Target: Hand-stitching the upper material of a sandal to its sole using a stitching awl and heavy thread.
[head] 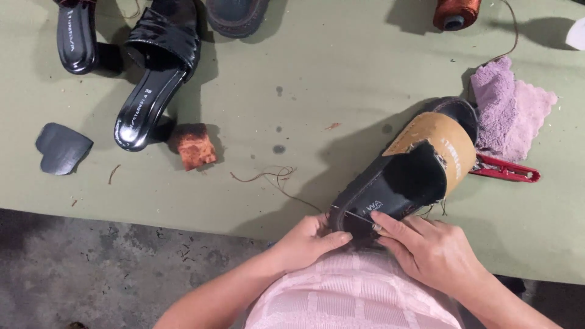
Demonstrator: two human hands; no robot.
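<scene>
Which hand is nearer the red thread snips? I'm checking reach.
Right. The right hand grips the black shoe just below the red snips; the left hand is farther left, at the heel.

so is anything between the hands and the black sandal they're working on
Nothing visible: the left hand and right hand both already touch the heel end of the black sandal.

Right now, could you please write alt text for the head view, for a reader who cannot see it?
Both hands, the left hand and right hand, hold the heel end of a black sandal at the edge of a green table. Red snips, a lilac cloth, a thread spool and other black sandals lie around.
</scene>
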